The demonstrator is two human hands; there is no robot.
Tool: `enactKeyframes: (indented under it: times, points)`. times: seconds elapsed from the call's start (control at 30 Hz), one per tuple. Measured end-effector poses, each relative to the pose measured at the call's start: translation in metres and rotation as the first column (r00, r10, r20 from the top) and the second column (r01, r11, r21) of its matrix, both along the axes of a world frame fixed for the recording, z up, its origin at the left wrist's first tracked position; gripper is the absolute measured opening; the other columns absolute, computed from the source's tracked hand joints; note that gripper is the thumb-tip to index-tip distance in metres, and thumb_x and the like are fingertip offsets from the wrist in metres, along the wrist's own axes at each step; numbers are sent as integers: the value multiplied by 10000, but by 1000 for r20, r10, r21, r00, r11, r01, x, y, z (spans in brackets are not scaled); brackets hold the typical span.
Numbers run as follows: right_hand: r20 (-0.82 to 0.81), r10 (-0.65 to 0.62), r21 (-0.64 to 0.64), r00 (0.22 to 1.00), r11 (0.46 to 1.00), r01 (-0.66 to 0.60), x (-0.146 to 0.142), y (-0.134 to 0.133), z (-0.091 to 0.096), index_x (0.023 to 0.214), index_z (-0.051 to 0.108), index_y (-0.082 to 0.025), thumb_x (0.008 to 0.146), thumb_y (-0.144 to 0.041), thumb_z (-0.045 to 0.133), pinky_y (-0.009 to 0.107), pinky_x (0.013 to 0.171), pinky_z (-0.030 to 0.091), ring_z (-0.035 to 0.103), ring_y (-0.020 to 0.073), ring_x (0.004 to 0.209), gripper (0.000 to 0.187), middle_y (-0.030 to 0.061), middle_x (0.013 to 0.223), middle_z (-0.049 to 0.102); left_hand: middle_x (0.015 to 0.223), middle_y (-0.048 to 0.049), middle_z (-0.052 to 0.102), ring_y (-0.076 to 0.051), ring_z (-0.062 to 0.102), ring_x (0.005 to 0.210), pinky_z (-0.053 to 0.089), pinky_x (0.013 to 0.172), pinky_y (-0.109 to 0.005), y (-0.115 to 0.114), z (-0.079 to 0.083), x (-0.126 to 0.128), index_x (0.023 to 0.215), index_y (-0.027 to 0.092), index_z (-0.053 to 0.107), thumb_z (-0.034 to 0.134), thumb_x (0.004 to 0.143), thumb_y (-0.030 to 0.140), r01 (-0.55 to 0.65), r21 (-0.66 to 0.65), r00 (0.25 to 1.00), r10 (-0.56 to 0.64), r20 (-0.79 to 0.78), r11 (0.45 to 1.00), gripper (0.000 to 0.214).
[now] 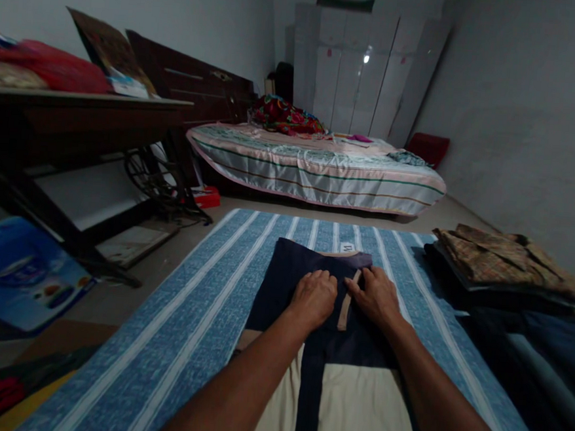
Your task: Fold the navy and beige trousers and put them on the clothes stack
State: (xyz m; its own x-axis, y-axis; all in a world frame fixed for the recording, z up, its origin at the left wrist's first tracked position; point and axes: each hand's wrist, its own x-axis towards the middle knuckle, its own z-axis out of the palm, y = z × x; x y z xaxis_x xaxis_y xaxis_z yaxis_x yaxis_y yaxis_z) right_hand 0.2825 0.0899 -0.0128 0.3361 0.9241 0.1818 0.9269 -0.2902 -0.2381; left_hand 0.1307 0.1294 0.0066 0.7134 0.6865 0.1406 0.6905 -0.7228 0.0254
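1. Nearest: garment point(337, 347), navy with cream lower panels, laid flat on the bench point(177, 306). Near end runs out of frame at the bottom; forearms cover part of both sides.
2. Left hand point(315, 296): palm down on the navy part, fingers curled. Can't tell if cloth is pinched under them.
3. Right hand point(375, 294): on the same navy part near its right edge, thumb at the upper part of the tan strip point(344, 315). Grip on the cloth: can't tell.
4. Hands are apart, navy cloth showing between them. Garment is directly under both, its far edge with the white label point(347, 247) just beyond the fingers.
5. Left side: broad run of striped cover from garment to bench edge. Most room is here.
6. Right side: narrower striped run, then dark folded clothes point(528, 363) along the bench's right side, with a plaid-topped pile point(511, 261) beyond. Tighter.
7. Far side: short band of striped cover past the label, then bench edge, then a floor gap.
8. Off the left edge: blue box point(22, 279) on the floor, treadle stand point(101, 127) further along.
9. Beyond the gap: bed point(320, 168), wardrobe point(350, 82) behind it.
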Motion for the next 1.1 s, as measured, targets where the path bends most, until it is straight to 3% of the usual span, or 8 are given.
enactKeyframes:
  times: [0.17, 0.37, 0.53, 0.7, 0.83, 0.93, 1.03, 1.1]
  points:
    - [-60, 37, 145, 998, 989, -28, 5, 5, -3, 960, 672, -163, 869, -351, 454, 346, 927, 361, 515, 248, 1084, 302, 124, 1154, 585, 1140, -143, 582, -278, 514, 1113, 407, 948, -413, -7, 2, 2, 1064, 147, 572, 365, 937, 468, -14, -14, 1000, 14, 25, 1000, 403]
    - [-364, 131, 347, 922, 938, 3, 1, 7, 6, 841, 677, -203, 837, -389, 459, 309, 725, 444, 608, 204, 759, 287, 49, 813, 677, 1036, -121, 613, -281, 564, 1021, 427, 898, -400, -9, 10, 0, 1026, 163, 540, 449, 844, 585, -7, -51, 996, 12, 86, 999, 468]
    - [-751, 375, 455, 543, 891, 14, -16, 11, 14, 686, 626, -182, 734, -433, 580, 251, 541, 422, 553, 156, 582, 260, -6, 613, 604, 981, -133, 647, -300, 619, 946, 459, 804, -369, -10, 15, 5, 1072, 139, 480, 592, 746, 532, -198, -191, 962, 228, 151, 961, 522]
    - [-822, 492, 481, 287, 869, -112, -33, 10, 18, 719, 651, -172, 766, -432, 588, 246, 596, 445, 572, 139, 619, 271, -10, 660, 626, 918, -131, 682, -277, 657, 867, 452, 704, -329, -4, 14, 7, 1075, 144, 503, 473, 860, 288, -357, -265, 878, 419, 233, 896, 260]
    - [-842, 523, 502, 134, 850, -159, -34, 6, 22, 834, 695, -190, 781, -443, 611, 283, 726, 462, 621, 176, 773, 271, 12, 795, 685, 831, -86, 682, -247, 648, 818, 419, 651, -282, 9, 11, 1, 891, 176, 589, 569, 778, 251, -327, -371, 816, 458, 352, 869, 137]
    - [-852, 499, 507, 158, 862, 10, -27, 8, 19, 857, 688, -189, 774, -454, 617, 320, 786, 465, 633, 202, 828, 287, 27, 819, 699, 660, -19, 621, -190, 614, 698, 388, 600, -250, 22, 7, -5, 674, 180, 582, 548, 717, 152, -263, -489, 695, 515, 501, 832, 61]
    - [-802, 475, 532, 363, 844, 70, -21, 9, 12, 795, 676, -176, 795, -422, 585, 299, 738, 457, 618, 185, 756, 261, 20, 755, 680, 549, 27, 541, -140, 555, 551, 383, 542, -229, 36, 5, -14, 595, 172, 543, 542, 673, 128, -59, -688, 401, 649, 647, 723, 89]
    - [-739, 464, 538, 488, 843, 13, -23, 8, 9, 767, 667, -175, 815, -392, 556, 275, 678, 446, 600, 171, 705, 248, 11, 715, 658, 523, 42, 527, -125, 532, 480, 403, 516, -225, 44, 8, -22, 608, 168, 525, 570, 638, 116, 164, -784, 211, 755, 620, 598, 75]
